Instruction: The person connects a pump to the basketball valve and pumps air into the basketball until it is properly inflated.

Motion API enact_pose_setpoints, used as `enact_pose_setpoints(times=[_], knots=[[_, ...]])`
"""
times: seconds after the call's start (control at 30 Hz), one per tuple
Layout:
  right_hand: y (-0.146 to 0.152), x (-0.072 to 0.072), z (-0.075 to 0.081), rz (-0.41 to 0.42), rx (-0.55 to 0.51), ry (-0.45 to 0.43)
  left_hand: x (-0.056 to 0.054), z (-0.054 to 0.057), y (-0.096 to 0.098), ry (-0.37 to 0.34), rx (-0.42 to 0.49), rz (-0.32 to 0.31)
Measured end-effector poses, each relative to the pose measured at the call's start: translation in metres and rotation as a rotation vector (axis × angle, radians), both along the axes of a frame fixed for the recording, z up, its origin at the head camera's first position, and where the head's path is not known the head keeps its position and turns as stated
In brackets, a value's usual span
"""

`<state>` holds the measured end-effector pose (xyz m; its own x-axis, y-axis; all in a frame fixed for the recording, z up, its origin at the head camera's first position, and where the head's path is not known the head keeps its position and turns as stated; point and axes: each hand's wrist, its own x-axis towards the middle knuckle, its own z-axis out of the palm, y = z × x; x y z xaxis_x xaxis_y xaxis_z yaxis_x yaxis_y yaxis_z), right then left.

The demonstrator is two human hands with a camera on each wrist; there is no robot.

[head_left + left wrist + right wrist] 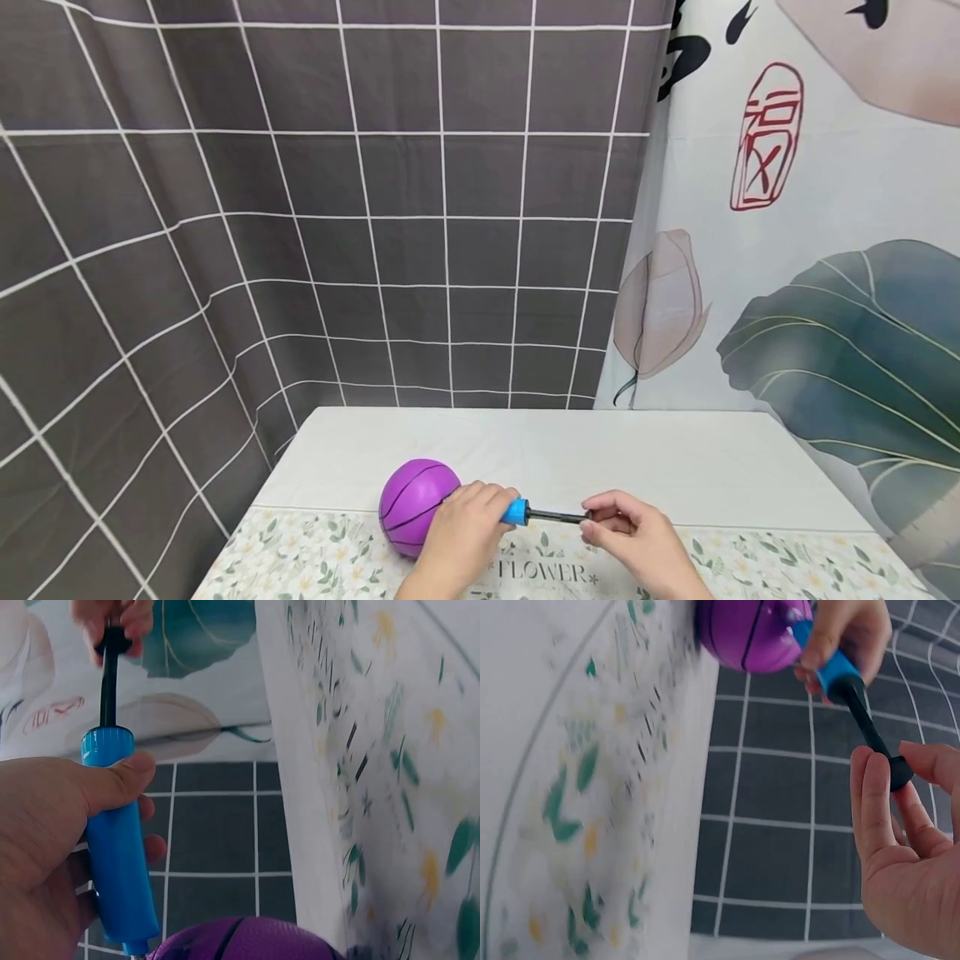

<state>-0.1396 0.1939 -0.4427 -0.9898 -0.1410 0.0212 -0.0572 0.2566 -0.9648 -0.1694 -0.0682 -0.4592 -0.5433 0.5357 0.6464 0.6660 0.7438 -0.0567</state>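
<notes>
A purple ball (417,504) with black seam lines rests on the table. My left hand (468,529) grips the blue barrel of a hand pump (118,847), fingers wrapped round it. The barrel's lower end meets the ball (251,941) in the left wrist view, with a bit of metal showing at the joint. Out of the pump's other end runs a black rod, drawn well out. My right hand (637,537) pinches the black knob at the rod's end between thumb and fingers, as the right wrist view also shows at the pump handle (901,773).
The white table (555,458) carries a floral cloth strip (307,554) along its near side, printed with the word FLOWER. Behind stands a dark curtain (480,175) with white grid lines. A white curtain (697,167) with leaf prints hangs at the right.
</notes>
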Motion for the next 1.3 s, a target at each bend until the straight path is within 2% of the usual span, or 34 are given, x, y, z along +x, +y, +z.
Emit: enact_pose_setpoints(times=[0.23,0.37,0.63,0.8,0.93,1.13,1.3], knots=[[0.017,0.003,0.011,-0.043,-0.001,0.0,-0.002,0.004,-0.01,-0.051,0.001,0.038],[0.016,0.005,0.012,-0.052,0.014,0.021,-0.002,0.004,-0.009,-0.025,-0.003,0.054],[-0.003,0.005,0.003,-0.098,0.062,0.037,0.005,0.001,0.007,0.025,-0.101,0.07],[-0.018,0.005,-0.006,-0.055,0.041,0.055,0.01,-0.003,0.021,0.034,-0.149,0.068],[-0.027,0.005,-0.011,-0.023,0.018,0.048,0.012,-0.005,0.027,0.0,-0.179,0.053],[-0.028,0.005,-0.009,-0.008,-0.004,0.039,0.009,-0.007,0.017,-0.024,-0.105,0.005],[-0.017,0.006,0.001,-0.072,0.018,0.038,0.001,-0.005,0.003,0.015,-0.036,-0.005]])
